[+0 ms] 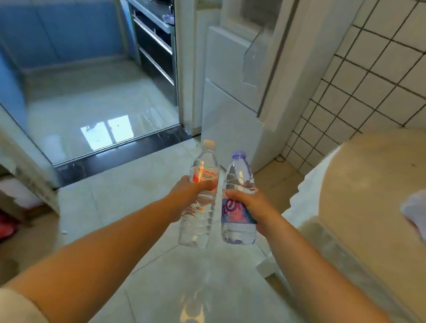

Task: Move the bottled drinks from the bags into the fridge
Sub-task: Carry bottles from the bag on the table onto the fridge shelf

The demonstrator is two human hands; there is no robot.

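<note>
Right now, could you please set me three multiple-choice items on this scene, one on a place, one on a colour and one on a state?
1. Where is the white fridge relative to the two bottles?
A. ahead, by the tiled wall
B. behind the round table
C. inside the kitchen, under the counter

2. What colour is the cap of the bottle in the right hand?
A. red
B. purple
C. green

3. What is the left hand doing?
A. hanging idle
B. pressing the floor
C. gripping the red-labelled bottle

Answers: 1 A, the fridge stands ahead beside the tiled wall. 2 B, the purple-labelled bottle has a purple cap. 3 C, the fingers wrap that bottle's middle.
</note>
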